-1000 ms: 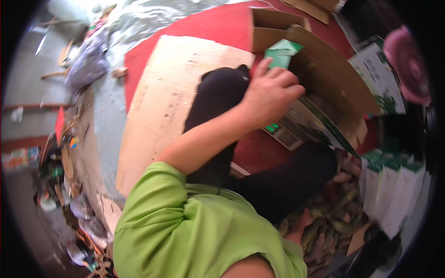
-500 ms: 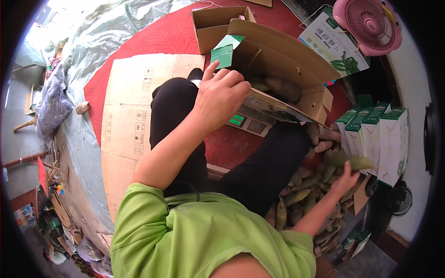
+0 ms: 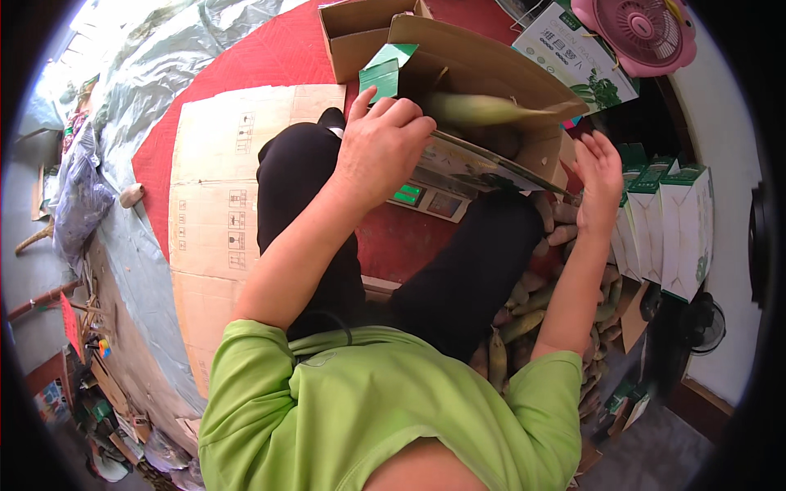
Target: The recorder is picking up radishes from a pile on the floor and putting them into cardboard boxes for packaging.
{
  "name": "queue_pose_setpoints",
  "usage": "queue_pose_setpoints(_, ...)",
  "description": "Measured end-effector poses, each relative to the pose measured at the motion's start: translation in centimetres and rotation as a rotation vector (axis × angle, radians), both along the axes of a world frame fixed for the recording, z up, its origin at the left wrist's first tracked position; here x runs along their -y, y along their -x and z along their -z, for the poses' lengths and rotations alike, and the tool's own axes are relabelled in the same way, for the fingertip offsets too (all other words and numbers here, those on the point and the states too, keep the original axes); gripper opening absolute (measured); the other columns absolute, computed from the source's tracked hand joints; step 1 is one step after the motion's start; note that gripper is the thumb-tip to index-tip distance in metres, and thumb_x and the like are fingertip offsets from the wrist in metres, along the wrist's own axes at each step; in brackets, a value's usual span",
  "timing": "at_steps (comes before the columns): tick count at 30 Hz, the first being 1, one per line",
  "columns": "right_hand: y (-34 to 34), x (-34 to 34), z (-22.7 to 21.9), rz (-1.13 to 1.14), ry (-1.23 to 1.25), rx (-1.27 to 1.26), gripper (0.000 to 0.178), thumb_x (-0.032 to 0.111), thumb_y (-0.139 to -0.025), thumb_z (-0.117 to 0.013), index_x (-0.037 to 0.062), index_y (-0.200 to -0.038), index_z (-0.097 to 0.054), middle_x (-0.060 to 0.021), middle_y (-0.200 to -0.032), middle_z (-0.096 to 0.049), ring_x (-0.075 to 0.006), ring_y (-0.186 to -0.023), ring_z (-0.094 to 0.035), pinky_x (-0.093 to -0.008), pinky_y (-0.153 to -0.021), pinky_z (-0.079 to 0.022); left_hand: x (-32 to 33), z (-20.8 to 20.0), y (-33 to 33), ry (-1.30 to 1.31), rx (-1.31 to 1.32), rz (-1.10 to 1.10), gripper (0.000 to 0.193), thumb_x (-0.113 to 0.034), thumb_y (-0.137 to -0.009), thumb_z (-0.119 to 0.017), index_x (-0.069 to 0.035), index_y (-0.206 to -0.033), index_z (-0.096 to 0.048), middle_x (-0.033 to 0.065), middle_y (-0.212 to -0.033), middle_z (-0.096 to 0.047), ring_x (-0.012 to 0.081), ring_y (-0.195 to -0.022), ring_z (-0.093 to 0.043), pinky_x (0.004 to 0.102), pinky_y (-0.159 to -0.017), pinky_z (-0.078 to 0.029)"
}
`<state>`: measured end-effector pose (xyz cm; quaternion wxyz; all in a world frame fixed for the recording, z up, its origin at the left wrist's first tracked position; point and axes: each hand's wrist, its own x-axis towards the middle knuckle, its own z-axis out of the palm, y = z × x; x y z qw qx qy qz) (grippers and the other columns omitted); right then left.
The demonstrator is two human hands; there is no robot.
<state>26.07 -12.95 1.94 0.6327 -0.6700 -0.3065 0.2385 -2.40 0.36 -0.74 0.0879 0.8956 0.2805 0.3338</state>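
An open cardboard box [image 3: 499, 61] stands in front of me, tilted in the view, with a green flap at its left end. My left hand [image 3: 383, 147] grips the box's near left edge. Inside the box, a pale green radish [image 3: 479, 109] shows blurred above darker radishes. Just off the box's right end is my right hand [image 3: 599, 176], its fingers raised and apart, holding nothing. A scale [image 3: 442, 203] with a lit green display shows partly beneath the box, between my knees.
A pile of radishes [image 3: 524, 323] lies by my right leg, partly behind my forearm. Several white-and-green cartons [image 3: 684, 229] stand at the right, with a pink fan [image 3: 643, 29] beyond. Flat cardboard [image 3: 213, 204] covers the red mat [image 3: 237, 69] at left.
My right hand has come up from the radish pile to the box and let go of the radish, which is now over or in the box. My left hand stays on the box edge.
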Motion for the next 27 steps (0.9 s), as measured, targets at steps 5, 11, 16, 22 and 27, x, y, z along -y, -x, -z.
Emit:
queue_pose_setpoints(5,-2.8,7.4,6.6,0.269,0.076,0.135,0.028,0.008,-0.087,-0.066,0.0016,-0.113,-0.058,-0.0038,-0.104,-0.060,-0.0101,-0.093,-0.057,-0.0229,-0.079,-0.047,0.0,-0.3,0.3,-0.008,0.001,-0.022,0.023,-0.014,-0.077,-0.068,-0.014,-0.100,-0.066,0.0017,-0.098,-0.061,0.0234,-0.099,-0.057,0.0459,-0.102,-0.035)
queue_pose_setpoints(11,-2.6,21.3,21.5,0.321,0.489,-0.030,0.031,0.012,-0.084,-0.068,0.0061,-0.114,-0.061,-0.0052,-0.100,-0.065,-0.0151,-0.085,-0.064,-0.0253,-0.064,-0.050,-0.8,0.4,-0.3,-0.083,0.041,0.007,0.025,-0.011,-0.077,-0.066,-0.015,-0.102,-0.066,0.0029,-0.099,-0.061,0.0252,-0.098,-0.057,0.0463,-0.101,-0.036)
queue_pose_setpoints(16,7.5,25.9,28.7,0.134,0.647,0.194,0.016,0.006,-0.084,-0.063,0.0023,-0.099,-0.065,-0.0031,-0.085,-0.066,-0.0151,-0.079,-0.060,-0.0293,-0.070,-0.050,-1.0,-0.1,0.4,-0.105,0.088,0.037,0.027,-0.007,-0.076,-0.069,-0.013,-0.103,-0.068,0.0045,-0.100,-0.063,0.0266,-0.095,-0.057,0.0381,-0.087,-0.043)
queue_pose_setpoints(22,15.7,28.2,31.1,0.019,0.747,-0.036,0.032,0.033,-0.076,-0.066,0.0024,-0.084,-0.065,-0.0211,-0.087,-0.065,-0.0386,-0.084,-0.062,-0.0422,-0.072,-0.050,-0.2,0.0,-0.2,-0.126,0.021,0.023,0.025,-0.007,-0.082,-0.068,-0.012,-0.107,-0.070,0.0064,-0.104,-0.065,0.0218,-0.101,-0.059,0.0340,-0.090,-0.045)
queue_pose_setpoints(27,16.1,31.9,35.5,-0.078,0.714,-0.180,0.032,0.033,-0.076,-0.065,0.0025,-0.083,-0.066,-0.0193,-0.089,-0.066,-0.0373,-0.087,-0.063,-0.0406,-0.075,-0.050,0.2,0.3,-1.6,-0.108,0.041,0.069,0.024,-0.008,-0.081,-0.068,-0.013,-0.104,-0.071,0.0052,-0.101,-0.065,0.0224,-0.098,-0.059,0.0350,-0.091,-0.042)
